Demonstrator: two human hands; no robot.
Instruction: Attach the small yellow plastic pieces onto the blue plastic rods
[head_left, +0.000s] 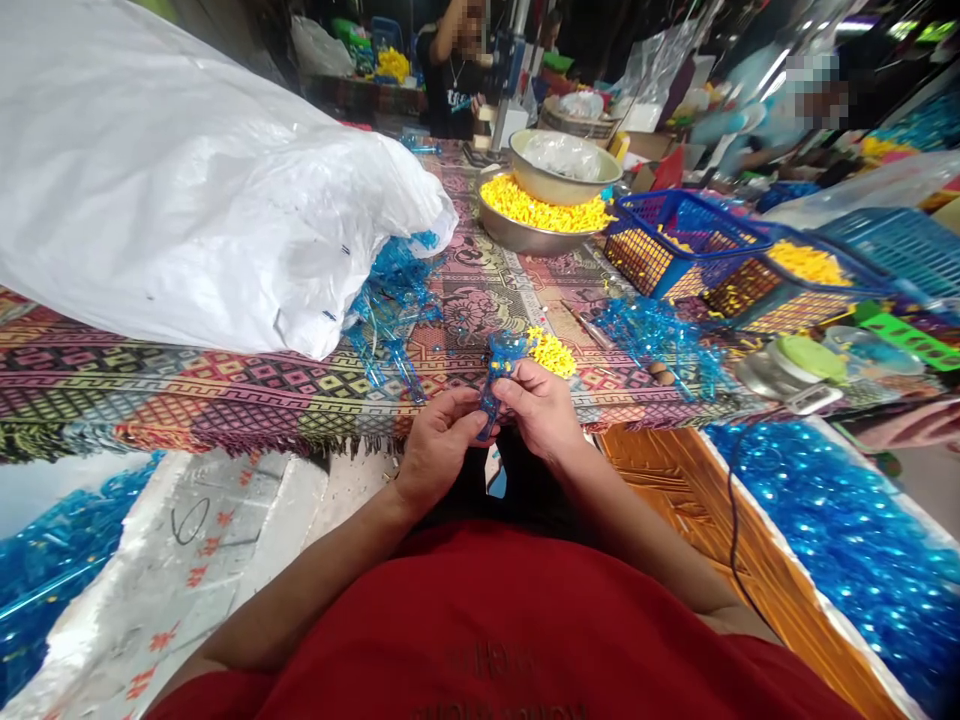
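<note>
A translucent blue plastic piece [491,393], long with a wider top end, is held upright in front of me at the table's front edge. My left hand [442,440] pinches its lower part between thumb and fingers. Higher up, my right hand [541,408] grips the same piece from the other side. Just behind my right hand lies a small heap of yellow plastic bits [551,352]. Blue plastic pieces [394,310] spill from the mouth of a big white sack [225,200] on the left. More blue pieces [656,338] lie to the right.
A metal bowl of yellow bits [525,236] with a smaller bowl [564,188] on top stands farther back. Blue baskets [646,262] sit at the right, near a round green-topped object [801,358]. Bins of blue pieces flank me below. Two people are across the table.
</note>
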